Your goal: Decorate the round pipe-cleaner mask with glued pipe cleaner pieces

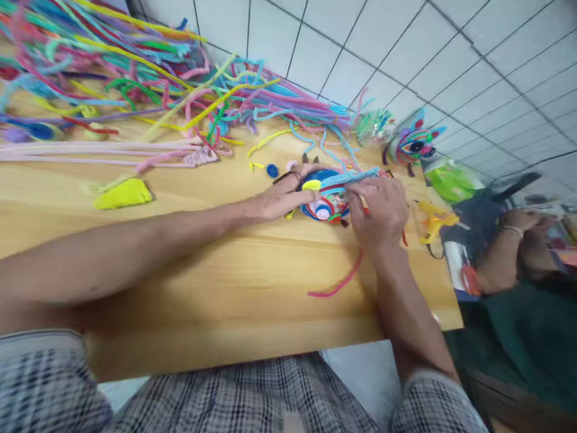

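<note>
A round craft figure covered in coiled, many-coloured pipe cleaners lies on the wooden table. My left hand grips its left side, with the thumb near a yellow patch and the fingers behind it. My right hand is closed over a light blue strip of pipe cleaner that runs across the top of the figure. Some of the figure's right side is hidden by that hand. Below them, a loose red pipe cleaner curves over the table.
Heaped pipe cleaners fill the back left. A yellow piece lies at left. A finished-looking animal head stands at back right, near a yellow glue gun. Another person's hands are at far right.
</note>
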`<state>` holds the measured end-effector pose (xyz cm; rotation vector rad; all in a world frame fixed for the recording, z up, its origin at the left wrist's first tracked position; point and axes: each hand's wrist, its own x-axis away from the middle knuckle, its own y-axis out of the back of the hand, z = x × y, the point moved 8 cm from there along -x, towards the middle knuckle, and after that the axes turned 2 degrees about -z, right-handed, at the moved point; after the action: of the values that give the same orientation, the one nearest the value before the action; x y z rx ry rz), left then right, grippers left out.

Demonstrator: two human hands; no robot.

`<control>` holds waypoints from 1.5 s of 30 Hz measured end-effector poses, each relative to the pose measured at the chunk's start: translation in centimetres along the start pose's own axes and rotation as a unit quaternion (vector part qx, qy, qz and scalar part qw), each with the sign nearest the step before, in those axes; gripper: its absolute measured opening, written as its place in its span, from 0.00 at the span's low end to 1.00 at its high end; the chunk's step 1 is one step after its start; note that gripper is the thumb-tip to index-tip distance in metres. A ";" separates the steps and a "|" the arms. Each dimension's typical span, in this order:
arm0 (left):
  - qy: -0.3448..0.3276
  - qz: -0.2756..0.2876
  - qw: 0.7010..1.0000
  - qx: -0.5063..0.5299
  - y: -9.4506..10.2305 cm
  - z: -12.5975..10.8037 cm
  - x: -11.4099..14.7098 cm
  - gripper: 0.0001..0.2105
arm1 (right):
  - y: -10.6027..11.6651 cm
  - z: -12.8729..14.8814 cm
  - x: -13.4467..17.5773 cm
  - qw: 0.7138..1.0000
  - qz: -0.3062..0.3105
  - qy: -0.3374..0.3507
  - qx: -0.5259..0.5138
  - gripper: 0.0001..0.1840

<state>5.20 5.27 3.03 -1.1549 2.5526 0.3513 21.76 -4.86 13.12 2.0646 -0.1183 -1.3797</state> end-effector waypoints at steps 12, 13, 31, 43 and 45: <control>0.014 -0.021 1.000 0.012 0.4 0.3 0.4 0.37 | -1.0 -0.7 1.1 0.995 0.065 -0.081 -0.010 0.15; 0.014 -0.021 1.000 0.011 0.4 0.4 0.4 0.37 | -0.9 -0.6 1.2 0.994 0.065 -0.083 -0.013 0.15; 0.012 -0.031 0.999 0.009 0.3 1.2 0.5 0.36 | -0.6 2.2 1.8 0.986 0.147 -0.064 -0.038 0.20; -0.006 -0.032 0.999 0.009 0.3 0.8 0.3 0.37 | -0.8 3.0 2.1 0.981 0.182 -0.065 -0.017 0.22; -0.004 -0.033 0.999 0.011 0.3 0.8 0.3 0.38 | -0.8 3.1 2.1 0.980 0.189 -0.067 -0.011 0.23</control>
<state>4.90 5.54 2.21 -1.2241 2.4991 0.3110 19.77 -6.49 10.25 1.8122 -0.5213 -1.2704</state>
